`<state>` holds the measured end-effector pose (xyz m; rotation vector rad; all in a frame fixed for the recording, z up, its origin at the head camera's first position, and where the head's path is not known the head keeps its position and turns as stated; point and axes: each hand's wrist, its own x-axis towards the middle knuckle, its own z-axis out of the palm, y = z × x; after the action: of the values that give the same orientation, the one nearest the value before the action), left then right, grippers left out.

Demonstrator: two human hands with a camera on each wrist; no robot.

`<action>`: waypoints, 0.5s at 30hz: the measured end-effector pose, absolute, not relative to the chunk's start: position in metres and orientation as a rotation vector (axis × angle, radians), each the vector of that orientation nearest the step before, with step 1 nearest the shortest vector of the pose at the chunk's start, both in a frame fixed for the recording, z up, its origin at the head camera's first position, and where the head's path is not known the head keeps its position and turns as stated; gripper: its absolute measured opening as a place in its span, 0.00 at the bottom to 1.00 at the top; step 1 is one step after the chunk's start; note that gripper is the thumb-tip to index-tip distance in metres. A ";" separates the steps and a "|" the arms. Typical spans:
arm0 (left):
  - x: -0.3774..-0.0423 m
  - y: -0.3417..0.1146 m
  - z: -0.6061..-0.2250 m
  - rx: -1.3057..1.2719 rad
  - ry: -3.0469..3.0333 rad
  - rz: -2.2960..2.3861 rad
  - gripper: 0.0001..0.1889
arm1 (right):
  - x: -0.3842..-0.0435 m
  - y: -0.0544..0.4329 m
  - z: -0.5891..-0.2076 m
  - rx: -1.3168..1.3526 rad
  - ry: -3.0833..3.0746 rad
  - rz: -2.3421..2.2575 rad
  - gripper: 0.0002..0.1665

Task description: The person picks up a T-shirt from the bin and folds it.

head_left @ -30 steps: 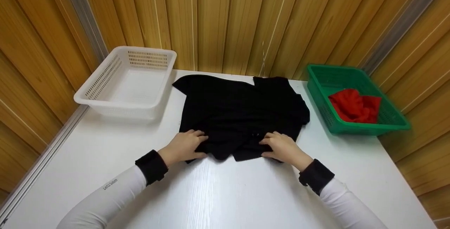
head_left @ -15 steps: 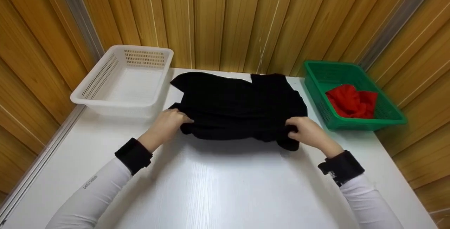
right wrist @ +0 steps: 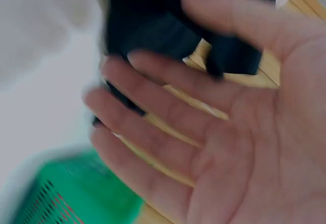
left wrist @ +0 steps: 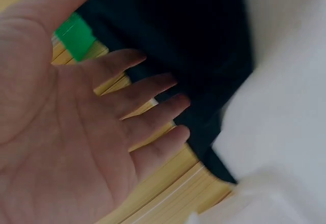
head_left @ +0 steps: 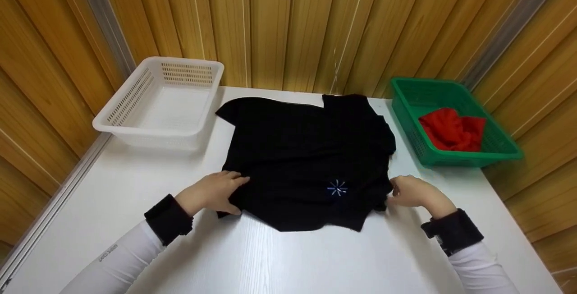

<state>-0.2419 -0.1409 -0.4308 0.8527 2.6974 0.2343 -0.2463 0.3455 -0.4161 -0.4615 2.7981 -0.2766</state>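
A black shirt lies spread on the white table, with a small white starburst print near its front right. My left hand is at the shirt's left edge, fingertips against the cloth and thumb apart. In the left wrist view the fingers of that hand are extended and spread. Beside the right edge is my right hand, its fingertips close to the bunched cloth. The right wrist view has this hand with long, loosely straight fingers and nothing gripped; whether they touch the shirt is unclear.
A white basket stands at the back left with nothing in it. On the back right is a green basket holding a crumpled red cloth. Wood-patterned walls close in the table behind and at both sides.
Both hands lifted the shirt's near edge, spread apart, then brought it down toward me. The cloth now reaches farther forward and the starburst shows. The hands have let go of their grip.
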 end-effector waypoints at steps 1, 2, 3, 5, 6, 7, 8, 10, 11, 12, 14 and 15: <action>-0.241 -0.140 -0.436 0.838 2.703 0.234 0.46 | -0.245 0.345 -0.419 -0.447 2.766 -0.303 0.14; -0.240 -0.139 -0.440 0.822 2.706 0.245 0.46 | -0.245 0.344 -0.423 -0.448 2.749 -0.328 0.15; -0.239 -0.138 -0.444 0.811 2.707 0.252 0.46 | -0.244 0.344 -0.426 -0.459 2.746 -0.346 0.20; -0.238 -0.137 -0.449 0.796 2.709 0.262 0.45 | -0.243 0.342 -0.431 -0.445 2.734 -0.385 0.31; -0.237 -0.136 -0.451 0.791 2.713 0.268 0.45 | -0.242 0.341 -0.433 -0.444 2.734 -0.395 0.38; -0.237 -0.135 -0.451 0.795 2.721 0.271 0.43 | -0.242 0.340 -0.435 -0.438 2.737 -0.412 0.42; -0.236 -0.135 -0.452 0.802 2.731 0.271 0.42 | -0.242 0.339 -0.437 -0.431 2.748 -0.420 0.46; -0.235 -0.134 -0.453 0.822 2.758 0.261 0.38 | -0.241 0.335 -0.441 -0.427 2.799 -0.418 0.44; -0.235 -0.135 -0.454 0.834 2.772 0.257 0.36 | -0.242 0.334 -0.443 -0.438 2.838 -0.406 0.38; -0.235 -0.135 -0.454 0.850 2.791 0.249 0.34 | -0.243 0.333 -0.445 -0.450 2.883 -0.391 0.32; -0.235 -0.135 -0.454 0.872 2.824 0.231 0.32 | -0.244 0.332 -0.447 -0.482 2.979 -0.348 0.19; -0.236 -0.135 -0.454 0.878 2.838 0.222 0.31 | -0.245 0.333 -0.446 -0.506 3.030 -0.315 0.13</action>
<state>-0.2357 -0.1346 -0.4544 0.8781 2.8381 0.2223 -0.2455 0.3327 -0.4461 -0.5058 3.0297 -0.3151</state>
